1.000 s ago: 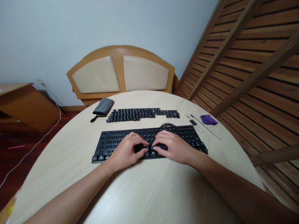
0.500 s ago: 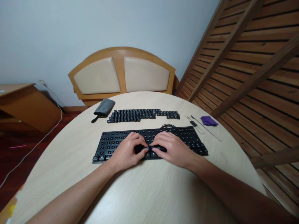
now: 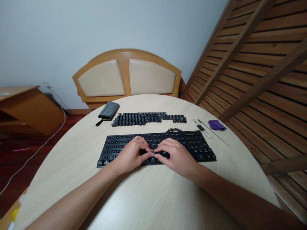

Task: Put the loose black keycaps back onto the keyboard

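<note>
A black keyboard base (image 3: pixel 115 145) with its keycaps off lies on the round light-wood table (image 3: pixel 148 198). My left hand (image 3: pixel 130 155) and my right hand (image 3: pixel 175 155) rest on its front middle, fingers curled and tips meeting over a long black key, apparently the space bar (image 3: pixel 153 154). Both hands press or pinch that key. Behind the keyboard, rows of loose black keycaps (image 3: pixel 146 118) are laid out in order.
A dark grey pouch (image 3: pixel 109 110) lies at the back left. A metal keycap puller (image 3: pixel 201 127), a thin rod (image 3: pixel 214 134) and a purple cloth (image 3: pixel 216 125) lie at the right. A wooden chair (image 3: pixel 127 78) stands behind the table; slatted wood panels (image 3: pixel 259 70) lean on the right.
My two hands have drawn slightly closer together over the long key. The view has shifted a little; nothing else has moved.
</note>
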The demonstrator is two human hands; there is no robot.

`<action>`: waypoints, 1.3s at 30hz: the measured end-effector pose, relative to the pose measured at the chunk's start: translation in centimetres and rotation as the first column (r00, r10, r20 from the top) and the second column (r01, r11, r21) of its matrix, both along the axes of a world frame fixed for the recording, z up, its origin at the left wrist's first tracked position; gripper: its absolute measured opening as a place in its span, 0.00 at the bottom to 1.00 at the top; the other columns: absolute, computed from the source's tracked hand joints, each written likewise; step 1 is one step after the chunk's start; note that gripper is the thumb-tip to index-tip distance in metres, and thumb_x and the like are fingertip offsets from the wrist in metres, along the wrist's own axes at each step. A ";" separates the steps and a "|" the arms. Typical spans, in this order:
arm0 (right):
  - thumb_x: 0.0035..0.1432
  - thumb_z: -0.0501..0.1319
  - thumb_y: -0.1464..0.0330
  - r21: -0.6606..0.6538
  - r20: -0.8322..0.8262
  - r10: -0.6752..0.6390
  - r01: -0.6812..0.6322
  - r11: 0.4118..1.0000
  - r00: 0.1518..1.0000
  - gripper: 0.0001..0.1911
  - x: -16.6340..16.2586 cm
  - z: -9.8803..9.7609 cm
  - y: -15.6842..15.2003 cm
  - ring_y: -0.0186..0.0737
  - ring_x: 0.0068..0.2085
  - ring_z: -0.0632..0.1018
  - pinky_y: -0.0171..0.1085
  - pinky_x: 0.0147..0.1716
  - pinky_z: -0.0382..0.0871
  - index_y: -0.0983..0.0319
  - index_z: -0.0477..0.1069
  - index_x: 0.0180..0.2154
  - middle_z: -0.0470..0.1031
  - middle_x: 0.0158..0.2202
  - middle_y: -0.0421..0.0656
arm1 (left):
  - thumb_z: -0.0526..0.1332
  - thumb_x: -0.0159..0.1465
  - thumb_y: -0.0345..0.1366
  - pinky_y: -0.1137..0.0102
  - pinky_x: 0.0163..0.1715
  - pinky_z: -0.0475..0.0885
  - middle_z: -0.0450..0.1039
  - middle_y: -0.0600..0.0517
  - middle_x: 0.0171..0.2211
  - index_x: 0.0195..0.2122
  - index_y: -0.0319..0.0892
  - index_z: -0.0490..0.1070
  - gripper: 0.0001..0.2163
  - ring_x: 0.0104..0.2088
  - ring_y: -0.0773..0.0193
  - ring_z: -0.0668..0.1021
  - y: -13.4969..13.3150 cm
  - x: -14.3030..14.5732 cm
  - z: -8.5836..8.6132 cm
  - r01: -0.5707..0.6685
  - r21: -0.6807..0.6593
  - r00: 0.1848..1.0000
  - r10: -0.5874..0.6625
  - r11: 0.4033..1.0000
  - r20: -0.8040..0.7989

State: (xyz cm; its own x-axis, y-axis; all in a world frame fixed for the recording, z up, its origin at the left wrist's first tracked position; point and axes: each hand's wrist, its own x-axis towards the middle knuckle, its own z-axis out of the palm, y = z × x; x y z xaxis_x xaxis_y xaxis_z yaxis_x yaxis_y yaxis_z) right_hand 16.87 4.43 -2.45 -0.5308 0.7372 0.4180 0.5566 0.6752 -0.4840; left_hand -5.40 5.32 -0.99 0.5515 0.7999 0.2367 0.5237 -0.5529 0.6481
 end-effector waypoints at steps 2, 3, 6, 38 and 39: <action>0.62 0.66 0.67 -0.005 0.002 -0.002 0.002 1.000 1.000 0.04 0.0 0.0 0.0 0.43 0.44 0.76 0.43 0.45 0.69 0.59 0.78 0.39 0.80 0.38 0.43 | 0.66 0.66 0.37 0.62 0.46 0.70 0.78 0.51 0.37 0.34 0.46 0.80 0.05 0.43 0.57 0.75 0.0 -0.1 0.2 0.006 -0.010 1.000 -0.007 1.000 -0.018; 0.62 0.66 0.67 -0.008 0.004 -0.005 0.005 1.000 1.000 0.04 0.0 0.0 0.0 0.43 0.44 0.76 0.43 0.45 0.69 0.59 0.78 0.39 0.80 0.39 0.43 | 0.66 0.66 0.37 0.62 0.46 0.70 0.78 0.51 0.37 0.35 0.46 0.80 0.04 0.43 0.57 0.75 0.0 -0.1 0.2 0.010 -0.013 1.000 -0.010 1.000 -0.028; 0.62 0.66 0.67 -0.016 0.011 -0.010 0.010 1.000 1.000 0.03 0.0 0.1 0.0 0.43 0.45 0.76 0.43 0.45 0.68 0.59 0.77 0.39 0.80 0.39 0.42 | 0.65 0.66 0.36 0.62 0.47 0.69 0.77 0.51 0.39 0.36 0.47 0.81 0.04 0.44 0.57 0.75 0.1 -0.2 0.3 0.020 -0.016 0.998 -0.021 1.000 -0.053; 0.63 0.63 0.71 -0.010 0.010 0.022 -0.022 1.000 1.000 0.03 -0.2 0.4 -0.1 0.44 0.44 0.74 0.44 0.46 0.71 0.61 0.76 0.38 0.78 0.39 0.45 | 0.63 0.68 0.37 0.62 0.46 0.70 0.78 0.50 0.37 0.41 0.45 0.79 0.06 0.44 0.56 0.75 0.2 -0.3 0.5 0.064 0.041 0.989 -0.058 0.997 -0.133; 0.63 0.63 0.71 -0.011 0.010 0.022 -0.022 1.000 1.000 0.03 -0.2 0.4 0.0 0.44 0.44 0.75 0.44 0.46 0.71 0.61 0.76 0.38 0.78 0.39 0.45 | 0.62 0.69 0.37 0.62 0.46 0.70 0.78 0.50 0.37 0.40 0.45 0.79 0.06 0.43 0.57 0.75 0.2 -0.3 0.6 0.062 0.043 0.990 -0.056 0.997 -0.127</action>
